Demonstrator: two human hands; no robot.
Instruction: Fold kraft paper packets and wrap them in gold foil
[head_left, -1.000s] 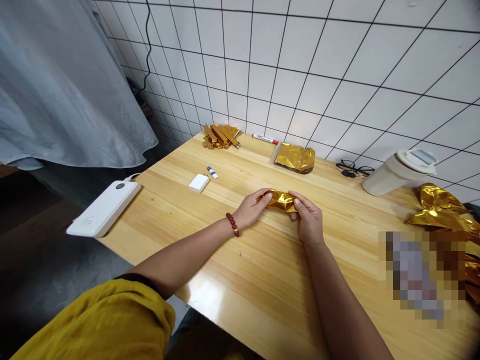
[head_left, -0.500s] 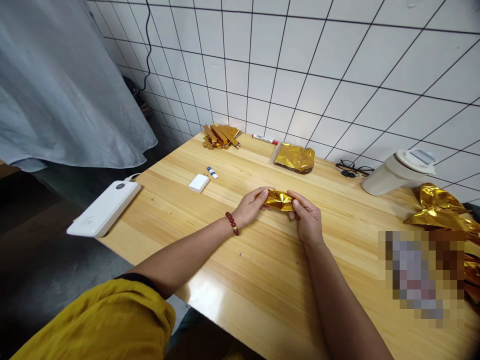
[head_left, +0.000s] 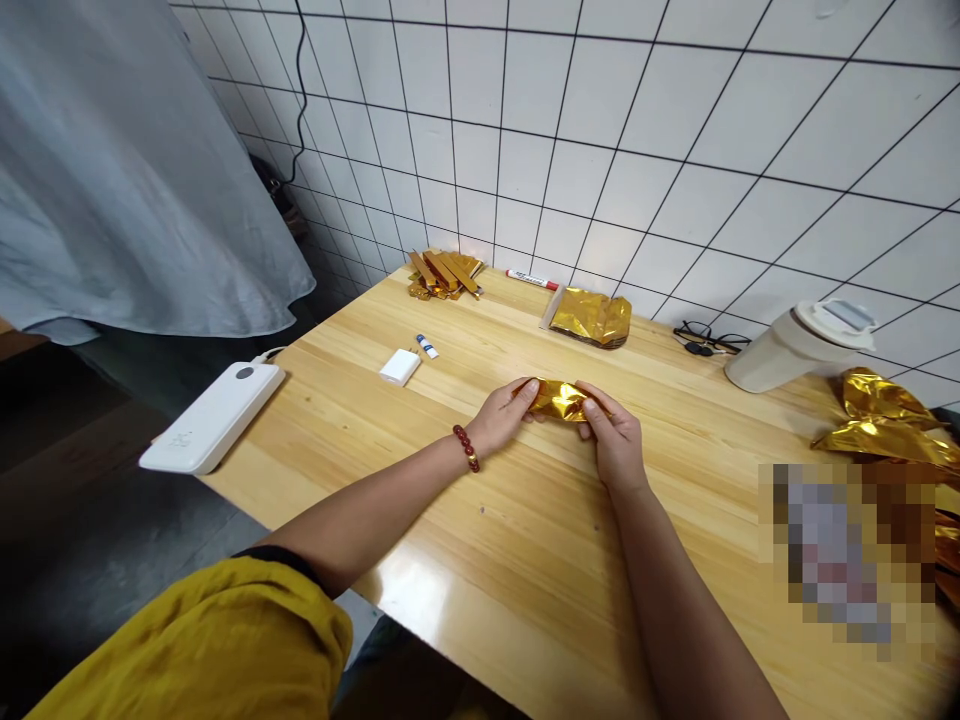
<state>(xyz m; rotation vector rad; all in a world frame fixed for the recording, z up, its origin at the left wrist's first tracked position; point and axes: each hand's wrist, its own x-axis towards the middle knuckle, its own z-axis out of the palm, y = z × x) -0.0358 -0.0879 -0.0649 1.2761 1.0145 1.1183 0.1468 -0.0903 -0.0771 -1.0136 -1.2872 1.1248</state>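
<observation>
Between my two hands is a piece of shiny gold foil paper (head_left: 561, 399), folded into a short band with creases. My left hand (head_left: 507, 414) pinches its left end, thumb on top; a red bead bracelet is on that wrist. At the right end, my right hand (head_left: 618, 440) grips the foil with thumb and fingers. The fingers under the foil are mostly hidden. Farther back on the table lie a stack of gold foil sheets (head_left: 592, 318) and a heap of folded gold strips (head_left: 444, 274).
The wooden table (head_left: 420, 540) holds a white power bank (head_left: 214, 418) at its left edge, a white charger plug (head_left: 400, 367), a small blue-and-white tube (head_left: 427, 346), a marker (head_left: 531, 279), glasses (head_left: 709, 338), a cream tumbler (head_left: 787, 350) and crumpled gold foil (head_left: 881, 425). A tiled wall stands behind.
Both hands stay nearly in place, still holding the gold foil. The view has shifted very slightly; nothing else has visibly moved.
</observation>
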